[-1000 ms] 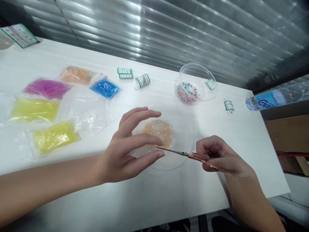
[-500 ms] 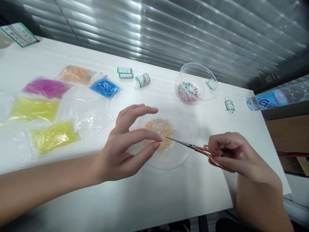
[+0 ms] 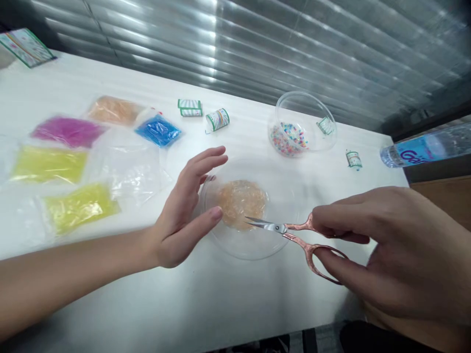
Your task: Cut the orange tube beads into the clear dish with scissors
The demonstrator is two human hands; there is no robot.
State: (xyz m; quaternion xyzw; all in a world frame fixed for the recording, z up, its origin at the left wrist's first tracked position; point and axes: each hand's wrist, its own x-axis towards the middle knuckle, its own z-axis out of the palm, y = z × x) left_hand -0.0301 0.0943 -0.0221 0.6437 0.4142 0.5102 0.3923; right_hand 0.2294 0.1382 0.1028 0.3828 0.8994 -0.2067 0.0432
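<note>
My right hand (image 3: 382,245) grips small copper-handled scissors (image 3: 294,235), blades a little apart and pointing left over a clear shallow dish (image 3: 279,196). In the dish lies a small bag of pale orange beads (image 3: 241,202), just beyond the blade tips. My left hand (image 3: 187,206) is open with fingers stretched out, held at the dish's left rim and holding nothing.
Bags of pink (image 3: 68,131), yellow (image 3: 49,164), lime (image 3: 79,206), orange (image 3: 112,110) and blue beads (image 3: 158,131) lie at left on the white table (image 3: 221,304). A clear bowl of mixed beads (image 3: 300,125), thread spools (image 3: 217,119) and a water bottle (image 3: 427,147) sit farther back.
My right hand has drawn nearer the camera and reworked its grip on the scissors, whose blades have parted slightly. My left hand's fingers have straightened and settled beside the dish.
</note>
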